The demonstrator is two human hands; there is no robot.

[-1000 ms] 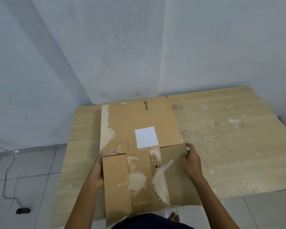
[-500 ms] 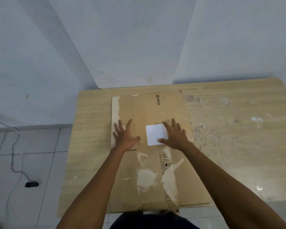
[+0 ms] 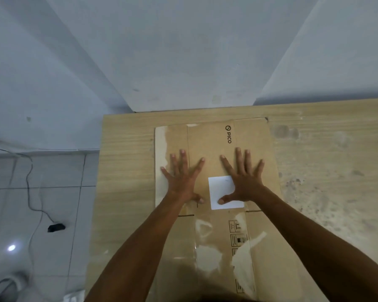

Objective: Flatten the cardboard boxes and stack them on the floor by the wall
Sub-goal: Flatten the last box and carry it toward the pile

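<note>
A brown flattened cardboard box (image 3: 216, 240) lies on a wooden board (image 3: 127, 171) that rests on the floor against the white wall. It carries a "PICO" print, a white label (image 3: 222, 188) and torn tape patches. My left hand (image 3: 182, 177) lies palm down on its left half, fingers spread. My right hand (image 3: 242, 177) lies flat beside it, thumb on the white label. Both hands press on the box and grip nothing.
The white wall (image 3: 183, 62) forms a corner just behind the board. Grey floor tiles (image 3: 52, 203) lie to the left, with a black cable and a plug (image 3: 56, 227) on them. The board's right part (image 3: 336, 182) is stained and bare.
My hands left the near flaps' edges and went forward onto the box's middle, then further toward the wall, fingers spreading. The near flaps now lie flat. The camera has leaned closer.
</note>
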